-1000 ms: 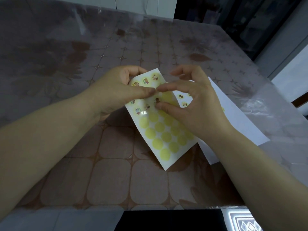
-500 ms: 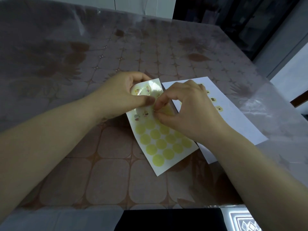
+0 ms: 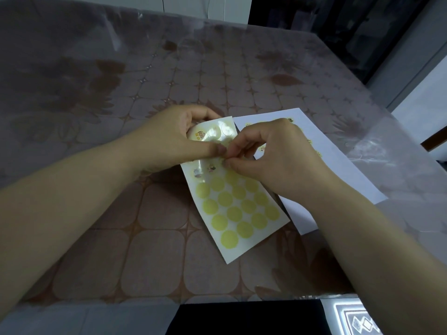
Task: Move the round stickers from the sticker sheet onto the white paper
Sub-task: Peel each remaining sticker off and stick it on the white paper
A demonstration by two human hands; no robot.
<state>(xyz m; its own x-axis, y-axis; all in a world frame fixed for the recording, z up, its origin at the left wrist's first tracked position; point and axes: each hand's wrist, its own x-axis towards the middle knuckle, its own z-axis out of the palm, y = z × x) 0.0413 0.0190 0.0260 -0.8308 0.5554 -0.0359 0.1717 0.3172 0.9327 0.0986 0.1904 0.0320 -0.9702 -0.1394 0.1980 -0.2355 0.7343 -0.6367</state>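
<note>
Left hand (image 3: 169, 139): curled round the sheet (image 3: 238, 213) top, thumb pressed on it.
Right hand (image 3: 278, 160): fingertips pinched at a sticker on the sheet.
Paper (image 3: 343, 172): lain under the right hand.

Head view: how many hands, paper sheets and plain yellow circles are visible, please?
Hands: 2 (left hand, right hand)
Sticker sheet: 1
White paper: 1
Plain yellow circles: 15
Total: 19

Dim, greyish indoor light, pale glare across the glossy table (image 3: 242, 56) and curled sticker sheet (image 3: 238, 206), wide-angle bowing at edges
</note>
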